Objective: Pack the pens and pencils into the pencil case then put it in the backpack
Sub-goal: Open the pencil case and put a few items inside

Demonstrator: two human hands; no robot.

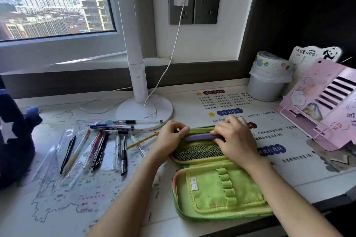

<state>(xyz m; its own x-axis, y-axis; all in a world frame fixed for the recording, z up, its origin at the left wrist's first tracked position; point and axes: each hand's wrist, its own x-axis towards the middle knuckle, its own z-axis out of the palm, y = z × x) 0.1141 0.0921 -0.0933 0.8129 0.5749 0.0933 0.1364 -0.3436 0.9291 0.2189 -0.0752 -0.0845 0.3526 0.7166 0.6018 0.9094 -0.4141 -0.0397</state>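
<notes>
The green fabric pencil case [212, 194] lies opened flat near the front edge of the map-printed desk [96, 208], looped half closest, mesh-pocket half beyond. The left hand [171, 136] pinches the far half's left rim. The right hand [235, 138] curls over a purple pen [200, 137] laid along that rim. The pen should probably slide in lengthwise while the rim is held wide. The loose pens and pencils [100, 146] lie left, just before the white round lamp base [134, 113]. The dark blue backpack [13, 136] stands far left, and a pink book stand [323, 106] crowds the right
</notes>
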